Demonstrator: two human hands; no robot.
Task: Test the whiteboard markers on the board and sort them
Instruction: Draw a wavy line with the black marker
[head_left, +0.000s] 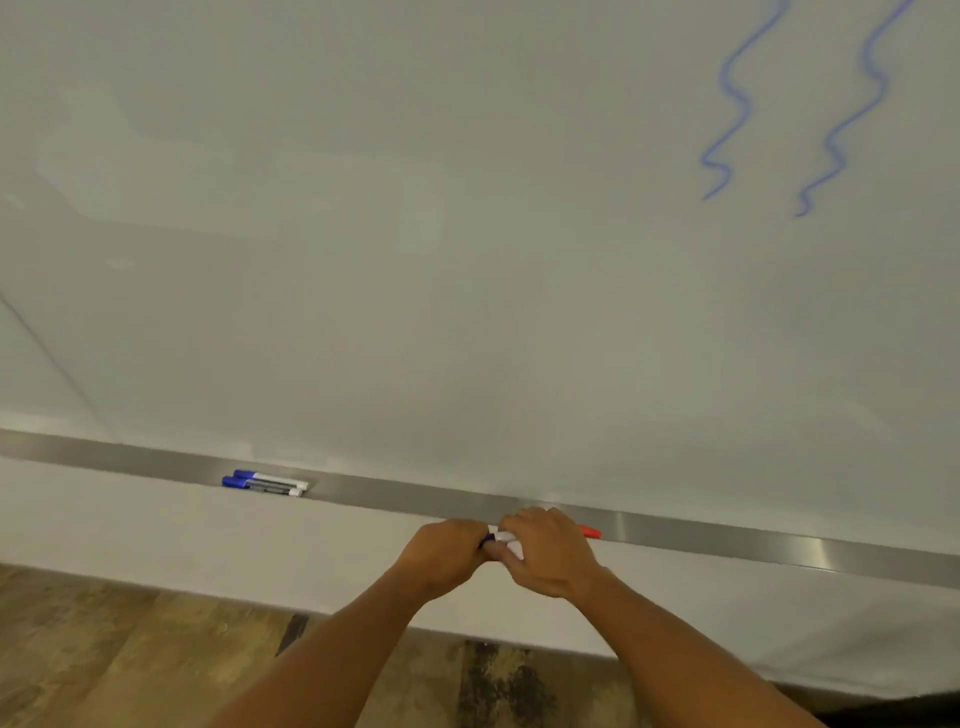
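Tray (395, 491) under the board (415, 260): 2 blue-capped markers (265, 483) lying side by side at left, plus 1 red marker (590, 532) w/ only its end showing past the right hand (550, 551). Both hands meet at tray's front edge. Left hand (441, 553) curled round blue end of a white marker (501, 538), right gripping its other end. Board has 2 blue squiggles (727, 104) top right.

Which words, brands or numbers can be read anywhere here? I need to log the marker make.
None can be read.
Two blue-capped white markers on the metal tray: dark label print, too blurred to read.
White marker with blue cap held between left hand and right hand: no print visible.
Whiteboard: only two blue wavy lines, no writing.
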